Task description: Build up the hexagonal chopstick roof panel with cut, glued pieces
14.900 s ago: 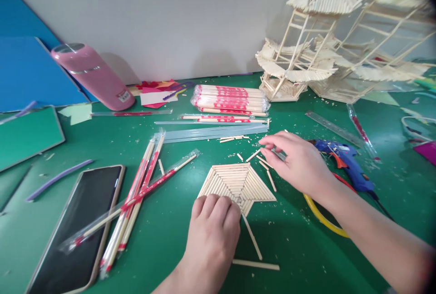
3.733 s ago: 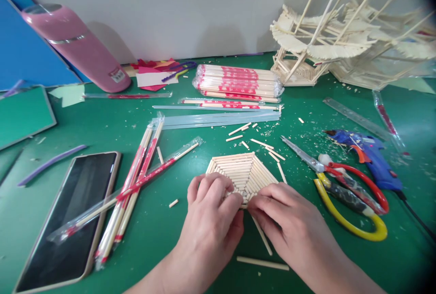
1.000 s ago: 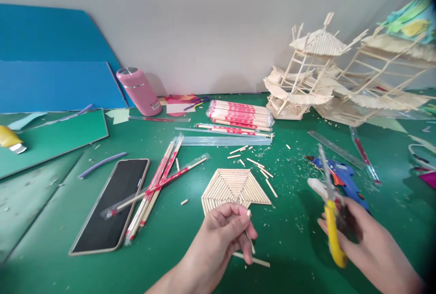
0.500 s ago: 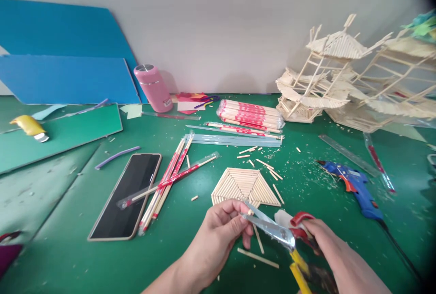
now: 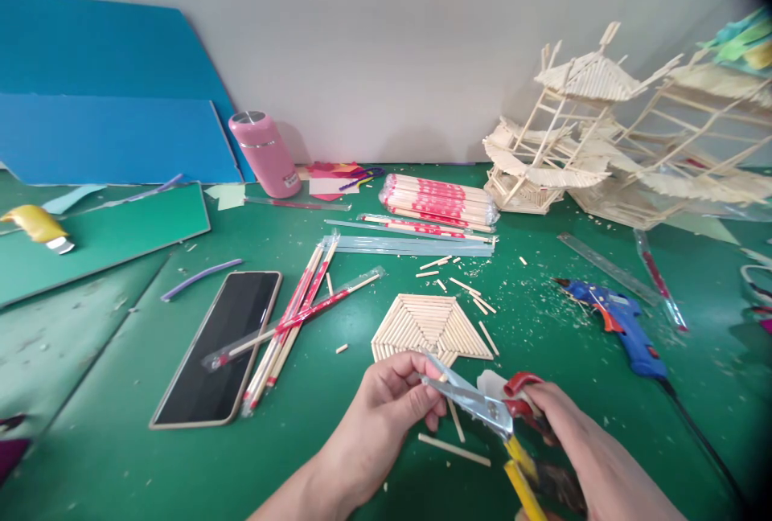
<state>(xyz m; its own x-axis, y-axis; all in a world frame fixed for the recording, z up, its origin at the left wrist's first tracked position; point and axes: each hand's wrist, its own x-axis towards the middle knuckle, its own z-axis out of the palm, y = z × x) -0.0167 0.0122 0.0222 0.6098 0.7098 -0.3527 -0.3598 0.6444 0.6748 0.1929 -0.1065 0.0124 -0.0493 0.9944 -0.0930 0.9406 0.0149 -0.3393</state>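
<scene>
My left hand (image 5: 395, 400) pinches a short wooden stick (image 5: 443, 379), most of it hidden by the fingers. Around the stick's end lie the blades of the scissors (image 5: 482, 407), which have red and yellow handles. My right hand (image 5: 570, 432) is closed on those handles, at the lower right. Just beyond my left hand a flat panel of glued wooden sticks (image 5: 428, 324) rests on the green table, its near edge partly covered by the fingers. Two loose cut sticks, one of them a longer stick (image 5: 454, 449), lie beneath the hands.
A blue glue gun (image 5: 621, 320) lies to the right, its cord running toward me. Wrapped chopsticks (image 5: 301, 312) cross a phone (image 5: 220, 344) on the left. Behind are a chopstick bundle (image 5: 437, 199), a pink flask (image 5: 265, 153) and a stick-built pavilion model (image 5: 555, 135).
The scissor blades have drawn closer together around the stick. The whole view has shifted slightly, so the table items sit a little further left.
</scene>
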